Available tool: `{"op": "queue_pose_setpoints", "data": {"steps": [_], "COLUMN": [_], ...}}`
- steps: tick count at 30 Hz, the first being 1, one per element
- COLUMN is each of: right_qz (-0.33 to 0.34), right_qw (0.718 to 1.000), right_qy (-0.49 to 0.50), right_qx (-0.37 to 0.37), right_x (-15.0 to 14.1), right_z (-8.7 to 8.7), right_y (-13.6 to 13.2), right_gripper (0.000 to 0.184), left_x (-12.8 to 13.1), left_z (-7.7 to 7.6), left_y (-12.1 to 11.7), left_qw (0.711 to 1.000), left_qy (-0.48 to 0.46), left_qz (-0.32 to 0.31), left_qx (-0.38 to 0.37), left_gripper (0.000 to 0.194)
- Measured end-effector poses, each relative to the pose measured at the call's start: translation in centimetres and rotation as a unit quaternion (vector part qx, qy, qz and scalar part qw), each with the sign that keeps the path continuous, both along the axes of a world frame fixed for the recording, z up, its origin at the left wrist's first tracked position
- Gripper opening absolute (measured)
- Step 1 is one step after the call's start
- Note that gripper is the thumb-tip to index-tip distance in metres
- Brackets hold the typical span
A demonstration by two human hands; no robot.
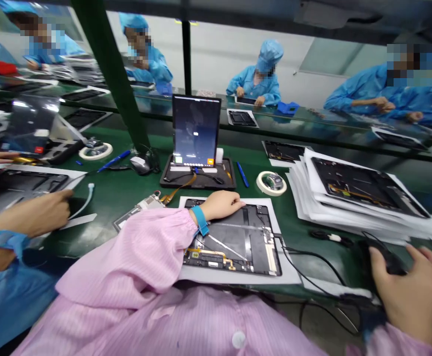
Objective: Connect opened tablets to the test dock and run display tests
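Note:
My left hand (221,205), with a blue strap round its wrist, rests with curled fingers at the upper edge of an opened black tablet housing (234,237). Whatever its fingers may hold is hidden. The housing lies on a white sheet (201,274), and a black cable (312,253) reaches its right side. At the right, my right hand (416,287) grips a black computer mouse (390,259), thumb along its near side. Behind the housing, a lit tablet screen (195,131) stands upright in a black holder (171,178), joined to an orange ribbon cable (182,188).
A paper stack (308,198) bears another opened housing (367,185). Near the holder lie a blue pen (242,174) and a tape roll (262,184). At left, a co-worker's hand (41,212) is over another housing (56,180). A green post (112,74) rises behind the bench.

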State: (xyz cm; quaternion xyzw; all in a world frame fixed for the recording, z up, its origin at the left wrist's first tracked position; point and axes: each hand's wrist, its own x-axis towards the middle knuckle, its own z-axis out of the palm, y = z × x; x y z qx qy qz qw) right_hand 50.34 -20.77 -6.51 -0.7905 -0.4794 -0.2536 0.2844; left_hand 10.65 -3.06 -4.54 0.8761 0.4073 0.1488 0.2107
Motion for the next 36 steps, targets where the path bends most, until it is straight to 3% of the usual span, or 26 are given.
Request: {"op": "queue_pose_setpoints", "data": {"steps": [2,5,7,9,11,15,18,21,25,27,31,34,36], "right_qz": [0.025,0.203,0.316,0.371,0.400,0.422,0.414,0.398,0.319,0.306,0.356,0.386,0.402], "right_qw": [0.995,0.976,0.914,0.835,0.759,0.613,0.565,0.569,0.652,0.675,0.686,0.751,0.775], "right_qy": [-0.038,0.077,0.219,0.307,0.377,0.521,0.572,0.581,0.604,0.614,0.589,0.486,0.426], "right_qx": [0.089,0.023,-0.130,-0.265,-0.350,-0.418,-0.426,-0.424,-0.329,-0.270,-0.236,-0.225,-0.239], "right_x": [-3.5,-9.3,-12.2,-14.0,-14.9,-15.4,-15.3,-14.4,-12.2,-11.7,-13.2,-14.6,-15.1], "right_z": [1.9,4.2,4.9,5.0,4.7,3.6,3.2,3.2,4.0,4.6,5.2,4.8,4.3], "right_y": [-0.3,0.6,2.2,3.9,5.4,6.6,6.6,6.5,6.2,5.9,5.4,5.3,5.3], "right_gripper": [0.057,0.033,0.030,0.031,0.036,0.044,0.047,0.046,0.043,0.039,0.041,0.034,0.027], "left_x": [-0.1,-0.2,-0.2,-0.2,-0.2,-0.3,-0.2,-0.2,-0.2,-0.1,-0.1,-0.2,-0.2], "left_z": [0.0,0.0,-0.1,-0.1,-0.1,-0.3,-0.4,-0.4,-0.2,-0.3,-0.4,-0.5,-0.5], "left_y": [-0.1,-0.2,-0.1,0.0,0.0,-0.1,-0.1,-0.1,0.0,0.0,0.1,0.1,0.0], "left_qw": [1.000,1.000,0.999,0.999,0.999,0.999,0.999,0.999,0.999,0.999,1.000,0.999,0.999], "left_qy": [-0.003,-0.010,-0.014,-0.013,-0.012,-0.004,0.005,0.011,0.012,0.011,0.006,0.005,0.005], "left_qz": [-0.002,-0.001,-0.001,-0.003,-0.005,-0.005,-0.004,-0.002,0.007,0.005,0.003,-0.001,-0.003], "left_qx": [-0.005,-0.022,-0.036,-0.047,-0.048,-0.037,-0.037,-0.039,-0.047,-0.045,-0.028,-0.031,-0.032], "left_gripper": [0.036,0.038,0.040,0.043,0.044,0.044,0.044,0.044,0.041,0.041,0.043,0.044,0.044]}}
